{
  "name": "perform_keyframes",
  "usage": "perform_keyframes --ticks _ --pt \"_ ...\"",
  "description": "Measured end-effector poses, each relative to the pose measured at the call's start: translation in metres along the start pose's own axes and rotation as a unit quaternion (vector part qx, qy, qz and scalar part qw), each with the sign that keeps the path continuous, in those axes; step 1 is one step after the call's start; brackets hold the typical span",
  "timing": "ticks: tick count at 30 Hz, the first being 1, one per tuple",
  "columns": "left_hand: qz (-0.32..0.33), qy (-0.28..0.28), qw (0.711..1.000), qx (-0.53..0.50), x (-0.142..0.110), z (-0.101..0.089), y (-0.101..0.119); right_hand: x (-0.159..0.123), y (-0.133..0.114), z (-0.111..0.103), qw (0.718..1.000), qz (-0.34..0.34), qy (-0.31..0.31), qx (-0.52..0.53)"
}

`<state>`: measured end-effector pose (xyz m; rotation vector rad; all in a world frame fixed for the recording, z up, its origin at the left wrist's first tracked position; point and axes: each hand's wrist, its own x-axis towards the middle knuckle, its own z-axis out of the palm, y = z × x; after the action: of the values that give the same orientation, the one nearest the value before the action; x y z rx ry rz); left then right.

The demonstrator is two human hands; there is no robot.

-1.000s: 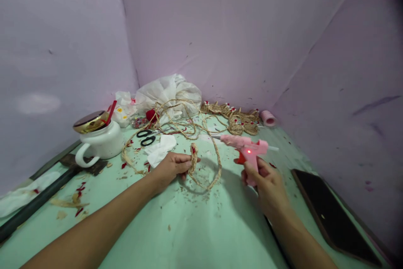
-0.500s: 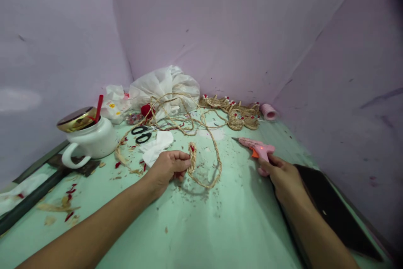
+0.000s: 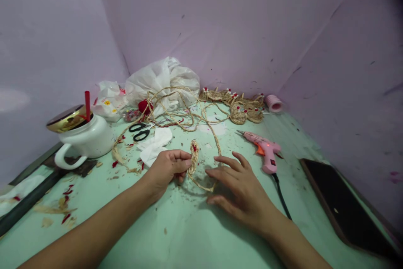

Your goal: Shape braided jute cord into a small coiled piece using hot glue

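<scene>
My left hand [image 3: 171, 169] pinches the lower end of a small folded coil of braided straw rope [image 3: 194, 158], which shows a red spot near its top. From the coil the rope loops toward me and runs back to a loose tangle [image 3: 176, 111] on the table. My right hand [image 3: 239, 189] is open over this loop, its fingers spread; whether they touch the rope I cannot tell. Beyond that hand a pink glue gun [image 3: 267, 151] lies on the table with its orange trigger and a lit light showing.
Black-handled scissors [image 3: 140, 132] and white tissue [image 3: 157, 143] lie left of the coil. A white mug [image 3: 94, 139], a hammer-like tool [image 3: 34, 197] and scraps stand farther left. Finished straw pieces [image 3: 244, 111] and a pink spool [image 3: 273, 103] sit behind; a dark phone or tablet [image 3: 343, 206] lies right.
My right hand has let go of the glue gun, now lying on the table, and has moved left to the rope loop with fingers spread. My left hand still pinches the coil.
</scene>
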<state>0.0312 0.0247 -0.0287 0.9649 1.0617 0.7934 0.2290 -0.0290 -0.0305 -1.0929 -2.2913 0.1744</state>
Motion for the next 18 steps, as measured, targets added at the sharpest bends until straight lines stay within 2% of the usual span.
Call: perform_keyframes --ticks 8,14,18 --pt "0.017 0.009 0.999 0.051 -0.0005 0.0018 -0.0008 -0.0001 0.0008 0.0055 0.999 -0.009 0.037 0.018" --pt "0.017 -0.02 0.995 0.091 -0.0005 0.0019 0.0001 -0.0002 0.0021 0.0093 0.997 0.018 0.065 0.029" --pt "0.015 -0.014 0.993 0.114 -0.0029 0.0041 0.0015 -0.0013 0.0024 0.0107 0.995 0.031 0.087 0.029"
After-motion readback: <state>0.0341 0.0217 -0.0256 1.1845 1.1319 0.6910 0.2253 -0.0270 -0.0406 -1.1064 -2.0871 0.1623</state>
